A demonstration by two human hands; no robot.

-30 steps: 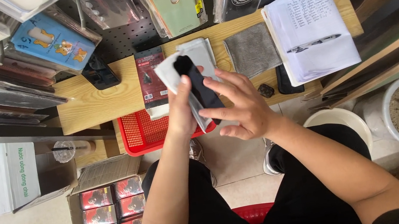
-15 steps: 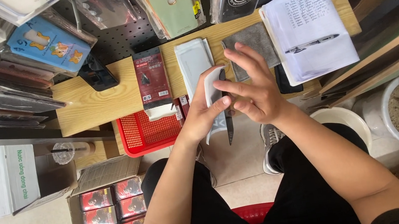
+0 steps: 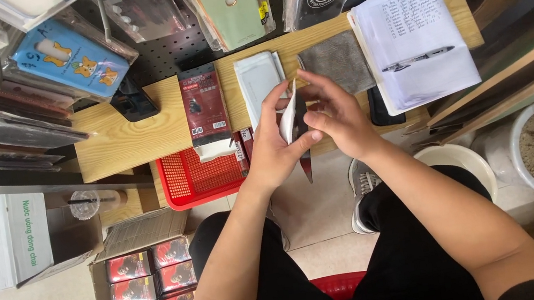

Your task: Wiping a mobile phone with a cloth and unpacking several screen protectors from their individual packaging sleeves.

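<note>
Looks like the peel-apart step: both hands pinch a thin dark sheet (image 3: 303,141) and its white backing (image 3: 289,123), held edge-on just in front of the worktop (image 3: 131,138). Left hand (image 3: 273,143) grips the backing, right hand (image 3: 334,115) the sheet. Next needs steady fingertip pulling, I'd guess. Red basket (image 3: 197,178) left of the hands holds packets; cardboard box (image 3: 142,285) holds red packs.

I see a pale, matt wooden shelf (image 3: 124,139) under a grey, rough-looking cloth (image 3: 336,62), a white paper notebook (image 3: 417,43), a red plastic mesh tray (image 3: 197,178), and glossy plastic-wrapped cases (image 3: 69,56) hanging at the far left.
</note>
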